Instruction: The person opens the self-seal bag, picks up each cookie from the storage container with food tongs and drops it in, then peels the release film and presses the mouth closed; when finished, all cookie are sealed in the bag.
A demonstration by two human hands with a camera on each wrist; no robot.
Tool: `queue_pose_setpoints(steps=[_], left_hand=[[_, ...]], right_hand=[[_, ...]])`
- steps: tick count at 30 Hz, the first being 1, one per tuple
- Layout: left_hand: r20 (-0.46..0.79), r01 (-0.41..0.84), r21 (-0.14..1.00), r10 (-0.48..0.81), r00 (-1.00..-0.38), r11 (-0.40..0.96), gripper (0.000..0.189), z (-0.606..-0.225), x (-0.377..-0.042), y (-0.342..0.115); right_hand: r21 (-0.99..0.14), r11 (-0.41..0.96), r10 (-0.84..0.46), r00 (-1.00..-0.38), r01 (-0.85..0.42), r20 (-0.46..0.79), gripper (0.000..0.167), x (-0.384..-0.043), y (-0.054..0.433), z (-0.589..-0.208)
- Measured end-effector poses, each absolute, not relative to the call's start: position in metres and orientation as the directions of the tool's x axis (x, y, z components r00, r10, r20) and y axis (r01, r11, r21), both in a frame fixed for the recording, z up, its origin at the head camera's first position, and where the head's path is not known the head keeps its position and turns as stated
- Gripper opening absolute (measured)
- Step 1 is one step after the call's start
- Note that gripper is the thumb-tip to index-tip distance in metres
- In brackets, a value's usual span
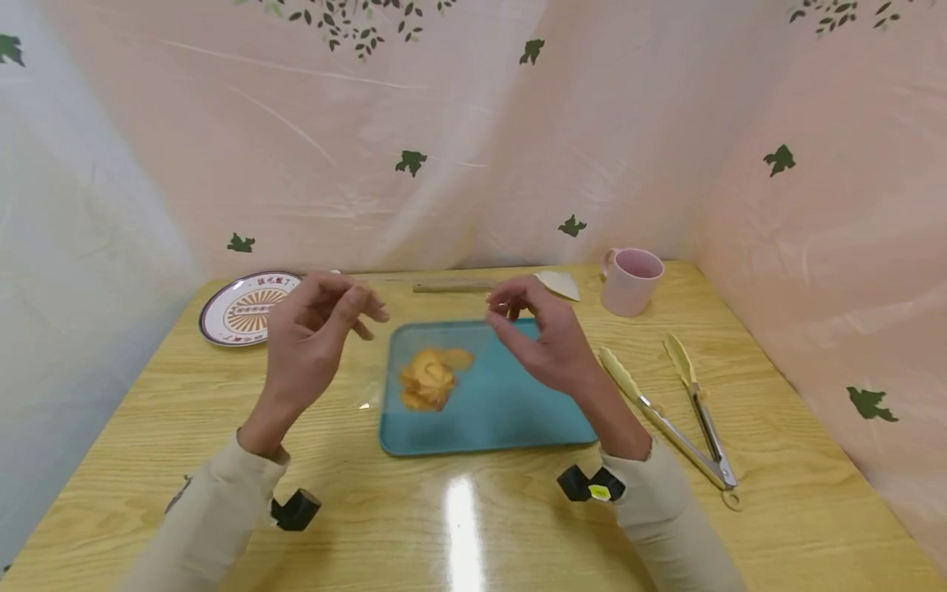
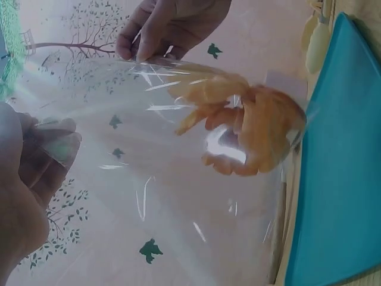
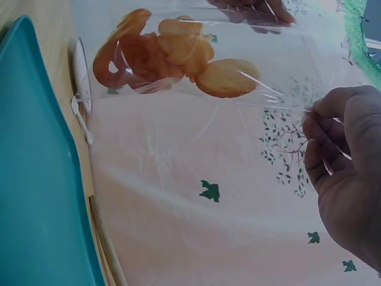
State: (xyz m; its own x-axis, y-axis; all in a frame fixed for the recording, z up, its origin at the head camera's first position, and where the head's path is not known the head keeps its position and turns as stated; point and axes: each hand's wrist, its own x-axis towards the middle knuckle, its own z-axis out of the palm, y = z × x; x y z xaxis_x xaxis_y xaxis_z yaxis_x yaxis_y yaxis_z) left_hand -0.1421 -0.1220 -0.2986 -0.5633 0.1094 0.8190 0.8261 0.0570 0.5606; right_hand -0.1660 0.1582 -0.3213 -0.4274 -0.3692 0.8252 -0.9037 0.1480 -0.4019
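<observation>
A clear plastic bag (image 2: 178,196) hangs between my two hands above the turquoise tray (image 1: 503,411). Inside it, thin orange-brown crisps (image 1: 429,378) lie bunched toward the bottom. My left hand (image 1: 314,337) grips the bag's upper left part, its fingers showing through the film in the left wrist view. With thumb and fingertips, my right hand (image 1: 540,337) pinches the upper right edge of the bag. In the right wrist view, one pale oval crisp (image 3: 229,77) sits apart from the reddish-brown bunch.
A patterned plate (image 1: 247,308) stands at the back left. Behind the tray lies a wooden stick (image 1: 453,286), with a white flat piece (image 1: 560,284) beside it. At the right are a pink mug (image 1: 629,284) and spread tongs (image 1: 676,432). Curtains close off the back and sides.
</observation>
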Motion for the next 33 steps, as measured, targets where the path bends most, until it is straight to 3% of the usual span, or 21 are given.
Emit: queue_pose_setpoints(steps=[4,10,18,23,29,33], left_hand=[[0.813,0.820,0.568,0.108,-0.572,0.062,0.028,-0.302,-0.143,-0.120],[0.814,0.820,0.569,0.100,-0.572,0.058,0.029,-0.308,-0.145,-0.118],[0.809,0.815,0.580,0.120,-0.575,-0.001,0.024,-0.310,-0.146,-0.114],[0.792,0.794,0.607,0.110,-0.601,-0.037,0.018,-0.306,-0.144,-0.108],[0.739,0.740,0.671,0.125,-0.662,-0.045,0.012,-0.305,-0.139,-0.100],[0.711,0.706,0.703,0.119,-0.693,-0.086,0.012,-0.305,-0.137,-0.094]], right_hand=[[-0.462,0.030,-0.339,-0.443,-0.887,0.830,0.023,-0.165,0.162,-0.322],[-0.509,-0.095,-0.297,-0.464,-0.855,0.835,0.047,-0.162,0.164,-0.317],[-0.545,-0.170,-0.227,-0.505,-0.821,0.833,0.042,-0.160,0.166,-0.314],[-0.559,-0.148,-0.186,-0.532,-0.816,0.826,0.043,-0.161,0.166,-0.317],[-0.575,0.012,-0.206,-0.564,-0.818,0.800,0.010,-0.162,0.169,-0.323],[-0.596,0.093,-0.203,-0.601,-0.798,0.773,0.008,-0.161,0.169,-0.324]])
